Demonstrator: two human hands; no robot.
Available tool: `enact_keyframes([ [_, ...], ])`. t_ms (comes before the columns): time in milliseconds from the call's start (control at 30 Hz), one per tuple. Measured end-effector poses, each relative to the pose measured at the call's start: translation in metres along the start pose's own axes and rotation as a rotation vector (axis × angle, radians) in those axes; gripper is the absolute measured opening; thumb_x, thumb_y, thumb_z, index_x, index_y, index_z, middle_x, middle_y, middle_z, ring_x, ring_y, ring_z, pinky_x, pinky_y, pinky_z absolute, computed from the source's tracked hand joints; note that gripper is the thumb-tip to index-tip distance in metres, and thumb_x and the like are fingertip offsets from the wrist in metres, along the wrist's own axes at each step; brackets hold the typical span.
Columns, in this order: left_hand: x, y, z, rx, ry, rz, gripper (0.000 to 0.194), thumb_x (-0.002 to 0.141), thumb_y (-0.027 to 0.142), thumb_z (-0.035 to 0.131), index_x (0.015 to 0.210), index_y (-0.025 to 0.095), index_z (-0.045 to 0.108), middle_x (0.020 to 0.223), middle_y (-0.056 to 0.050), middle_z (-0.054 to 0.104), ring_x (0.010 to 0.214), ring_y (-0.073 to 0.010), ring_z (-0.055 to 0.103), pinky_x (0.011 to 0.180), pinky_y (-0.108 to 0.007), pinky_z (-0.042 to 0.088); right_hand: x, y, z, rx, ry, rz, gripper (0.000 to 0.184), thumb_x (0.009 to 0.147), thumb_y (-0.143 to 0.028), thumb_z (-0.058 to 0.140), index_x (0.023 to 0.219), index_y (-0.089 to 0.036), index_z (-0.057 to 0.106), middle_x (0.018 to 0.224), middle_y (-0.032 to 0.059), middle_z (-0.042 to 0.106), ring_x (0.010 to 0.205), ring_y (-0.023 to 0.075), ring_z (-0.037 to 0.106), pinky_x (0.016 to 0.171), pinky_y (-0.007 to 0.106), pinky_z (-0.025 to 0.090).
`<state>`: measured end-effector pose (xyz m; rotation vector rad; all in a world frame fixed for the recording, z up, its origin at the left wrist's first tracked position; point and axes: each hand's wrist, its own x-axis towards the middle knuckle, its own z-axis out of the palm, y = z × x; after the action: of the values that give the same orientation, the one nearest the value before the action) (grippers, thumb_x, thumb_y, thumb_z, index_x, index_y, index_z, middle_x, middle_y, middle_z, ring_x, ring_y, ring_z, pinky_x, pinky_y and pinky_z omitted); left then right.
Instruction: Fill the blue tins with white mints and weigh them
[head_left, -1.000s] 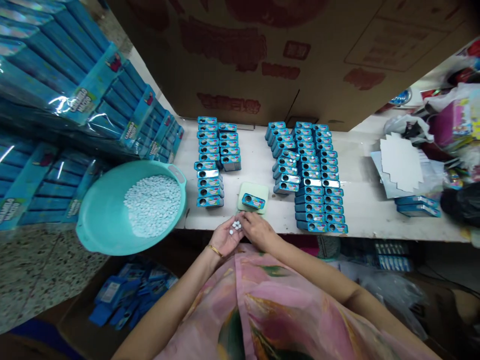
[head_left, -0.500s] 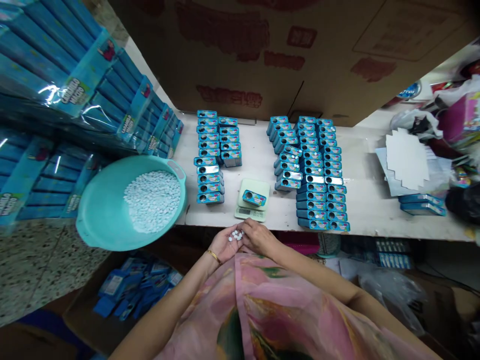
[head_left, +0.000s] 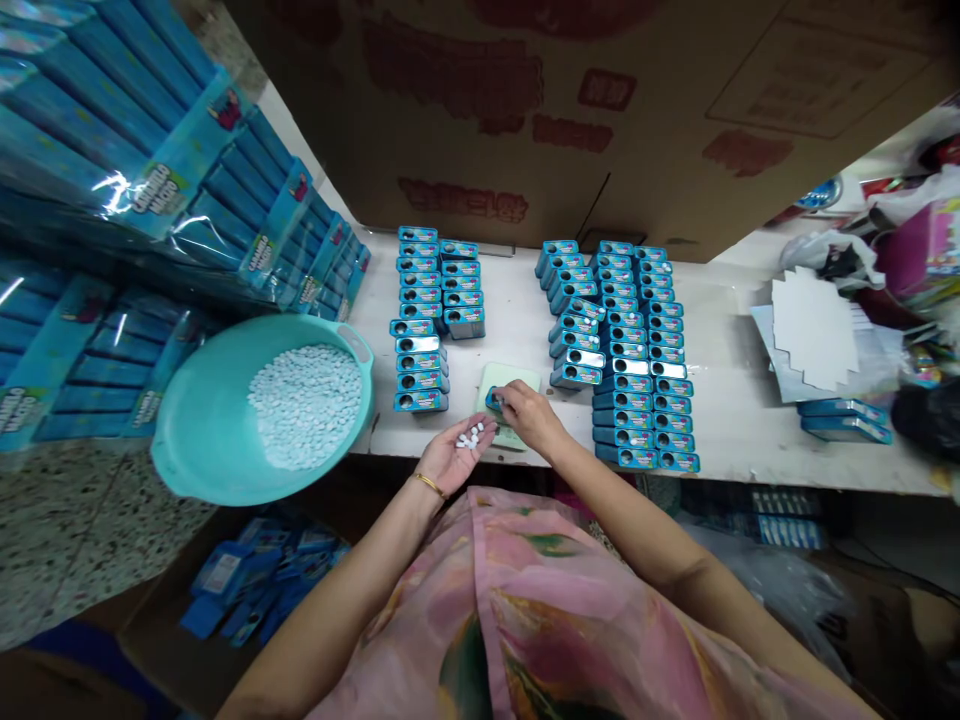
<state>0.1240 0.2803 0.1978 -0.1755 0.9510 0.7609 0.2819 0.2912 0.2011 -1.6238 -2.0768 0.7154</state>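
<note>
My left hand (head_left: 444, 464) lies palm up at the table's front edge, cupped around several small white candies (head_left: 471, 437). Over the pale green scale (head_left: 504, 375), my right hand (head_left: 535, 418) has its fingertips pinched together at the round opening of a blue candy tin (head_left: 491, 397). Most of that tin, and anything between those fingertips, is hidden by the hand. Left of the scale stand two columns of blue tins (head_left: 418, 382) with dark round openings. More tins (head_left: 631, 400) fill several columns on the right.
A turquoise basin (head_left: 202, 420) with a heap of white candies (head_left: 306, 405) sits at the left. Wrapped blue packs (head_left: 247, 200) are stacked behind it. A large cardboard box (head_left: 480, 110) borders the table's back. White card sheets (head_left: 814, 325) lie at the right.
My right hand has left the left palm and moved forward and right onto the tin on the scale. My left hand has opened out a little and moved slightly forward, still holding candies.
</note>
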Motion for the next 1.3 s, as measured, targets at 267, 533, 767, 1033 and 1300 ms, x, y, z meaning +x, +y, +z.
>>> enact_keyframes([
  [267,-0.011,0.009,-0.039,-0.088,0.121,0.043,0.02,0.077,0.005,0.041,0.082,0.003,0.061,0.083,-0.015,0.065,0.085,-0.0197,0.061,0.075,-0.029,0.052,-0.01,0.016,0.0,0.297,0.235,0.094,0.017,0.077,-0.016,0.048,0.09,-0.017,0.06,0.087,0.0039,0.061,0.079,0.0126,0.056,0.072,0.025,0.045],
  [533,-0.019,0.021,-0.067,-0.171,0.196,0.113,0.022,0.078,0.005,0.039,0.085,0.004,0.06,0.082,-0.014,0.065,0.085,-0.0199,0.061,0.073,-0.03,0.053,-0.02,0.027,-0.012,0.275,0.281,0.146,0.019,0.08,-0.024,0.046,0.091,-0.019,0.059,0.088,0.0047,0.058,0.08,0.0138,0.054,0.068,0.027,0.046],
  [767,-0.02,0.026,-0.072,-0.213,0.238,0.112,0.024,0.077,0.005,0.039,0.092,0.007,0.059,0.08,-0.013,0.065,0.083,-0.0197,0.062,0.07,-0.031,0.054,-0.027,0.024,-0.004,-0.083,0.047,0.084,0.052,0.071,-0.034,0.059,0.118,-0.019,0.042,0.114,0.0103,0.046,0.104,0.0242,0.042,0.087,0.041,0.037],
  [1033,-0.025,0.033,-0.076,-0.166,0.245,0.144,0.021,0.078,0.005,0.039,0.083,0.005,0.059,0.082,-0.014,0.063,0.08,-0.0186,0.061,0.068,-0.029,0.054,0.001,0.021,-0.002,-0.229,-0.026,0.079,0.032,0.075,-0.022,0.052,0.107,-0.017,0.049,0.099,0.0084,0.05,0.091,0.0219,0.044,0.078,0.034,0.041],
  [1300,-0.016,0.019,-0.072,0.104,0.152,0.082,0.017,0.072,0.003,0.05,0.086,0.008,0.059,0.056,-0.001,0.052,0.04,-0.0022,0.043,0.031,-0.01,0.029,0.107,0.014,0.019,-0.265,0.026,0.0,0.034,0.078,-0.019,0.047,0.113,-0.019,0.048,0.108,0.0084,0.049,0.096,0.0217,0.043,0.078,0.033,0.041],
])
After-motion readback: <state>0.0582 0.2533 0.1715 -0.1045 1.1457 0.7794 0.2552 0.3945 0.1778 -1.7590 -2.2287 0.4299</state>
